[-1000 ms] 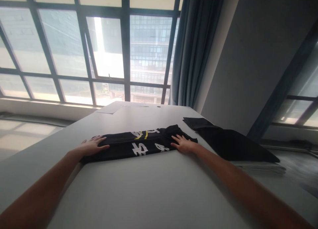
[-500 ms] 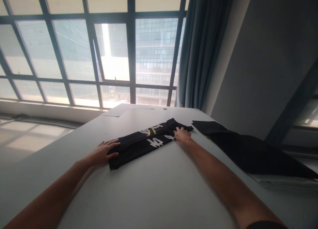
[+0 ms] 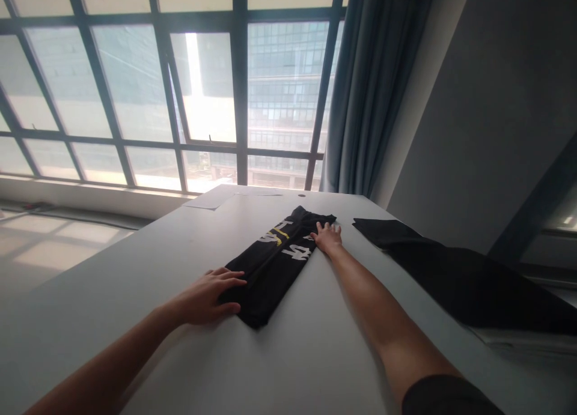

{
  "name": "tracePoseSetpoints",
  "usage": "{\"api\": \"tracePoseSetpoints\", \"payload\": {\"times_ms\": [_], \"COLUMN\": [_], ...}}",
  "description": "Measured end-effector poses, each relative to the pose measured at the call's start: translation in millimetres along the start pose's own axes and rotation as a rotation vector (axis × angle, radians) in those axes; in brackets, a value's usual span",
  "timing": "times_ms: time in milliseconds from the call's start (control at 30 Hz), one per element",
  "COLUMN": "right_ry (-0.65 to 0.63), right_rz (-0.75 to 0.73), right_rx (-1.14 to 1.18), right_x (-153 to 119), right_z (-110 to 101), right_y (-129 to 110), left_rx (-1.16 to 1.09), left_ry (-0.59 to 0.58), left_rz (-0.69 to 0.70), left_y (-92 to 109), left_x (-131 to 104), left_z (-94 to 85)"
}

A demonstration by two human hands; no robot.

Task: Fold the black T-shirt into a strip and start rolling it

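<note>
Fingers (image 3: 229, 278) of the left hand (image 3: 208, 297) are spread flat and laid against the near end of the folded black garment (image 3: 276, 260), with the thumb low along its edge; nothing is pinched. Over at one o'clock, the fingers of the right hand (image 3: 327, 237) are splayed too and pressed palm-down on the garment's far end, right at its right-hand edge. No cloth is gripped by either hand.

The garment is seen as a long, narrow folded strip, lying flat on the grey worktop (image 3: 135, 265) and set at a slant, its near end at six o'clock and its far end towards one o'clock. White lettering and a thin yellow mark (image 3: 280, 235) are shown on its upper half.

At three o'clock, well apart from the strip, another dark cloth (image 3: 451, 277) is spread across the worktop's right side, on top of something pale at the worktop's edge. At twelve o'clock, a sheet of paper (image 3: 208, 201) is lying at the far edge. Beyond it, a large gridded window (image 3: 238, 90) and a blue-grey curtain (image 3: 374, 84) are seen.
</note>
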State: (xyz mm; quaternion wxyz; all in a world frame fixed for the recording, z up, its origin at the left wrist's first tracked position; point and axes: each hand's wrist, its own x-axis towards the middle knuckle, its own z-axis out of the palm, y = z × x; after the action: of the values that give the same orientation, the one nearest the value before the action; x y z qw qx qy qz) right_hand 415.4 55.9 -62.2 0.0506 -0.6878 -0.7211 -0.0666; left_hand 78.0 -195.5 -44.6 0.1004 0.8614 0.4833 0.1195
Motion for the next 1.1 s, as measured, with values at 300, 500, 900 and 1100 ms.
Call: {"api": "tracePoseSetpoints", "payload": {"times_ms": [300,500,900,1100], "right_ry": [-0.021,-0.085,-0.094,-0.133], "right_rz": [-0.384,-0.442,-0.671,-0.695], "right_rx": [0.133,0.042,0.476,0.603], "right_x": [-90.1,-149.4,-234.1,-237.8], "right_z": [-27.1,-34.9,-49.3,-61.5], "right_y": [-21.3,36.7,81.6,86.2], "left_rx": [-0.202,-0.317,-0.085,-0.096], "left_ry": [-0.016,-0.081,0.105,0.143], "left_rz": [0.217,0.435,0.335,0.397], "left_y": [57.3,108.8,71.8,71.8], "left_x": [9.1,27.8,44.1,44.5], "left_z": [19.0,30.5,37.5,49.0]}}
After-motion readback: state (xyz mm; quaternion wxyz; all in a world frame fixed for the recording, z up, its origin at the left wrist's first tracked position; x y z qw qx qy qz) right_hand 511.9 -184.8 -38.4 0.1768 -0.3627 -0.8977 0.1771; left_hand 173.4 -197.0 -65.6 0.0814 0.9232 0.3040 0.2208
